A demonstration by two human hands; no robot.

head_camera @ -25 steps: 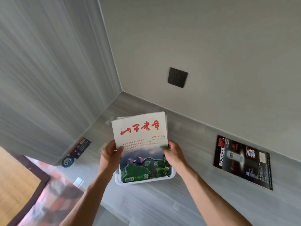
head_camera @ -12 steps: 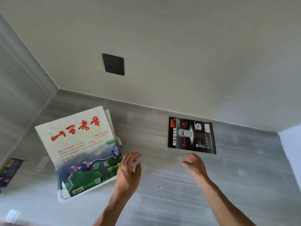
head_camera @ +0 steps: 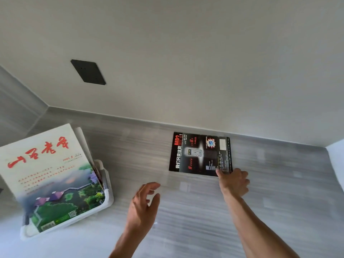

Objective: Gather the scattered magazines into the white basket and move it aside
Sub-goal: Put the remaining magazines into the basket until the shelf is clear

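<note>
Reaching to the far right, your right hand (head_camera: pixel 233 183) rested on the near right corner of the black magazine (head_camera: pixel 200 154), thumb on the cover at that corner and the other fingers bent at its edge; whether they had closed under the corner, I could not tell from the head view. The black magazine lay flat on the grey counter (head_camera: pixel 186 211), close to the far wall (head_camera: pixel 186 53) and well apart from the white basket (head_camera: pixel 107 185). Your left hand (head_camera: pixel 144 203) hovered above the counter between basket and black magazine, fingers spread and loosely bent, holding nothing. The white basket sat at the left, near the corner of the counter. A white magazine with red lettering (head_camera: pixel 50 174) stood tilted in it, its cover facing you, with the edges of further pages visible behind it. A dark square wall plate (head_camera: pixel 87 72) was fixed to the far wall, above and to the right of the basket.
</note>
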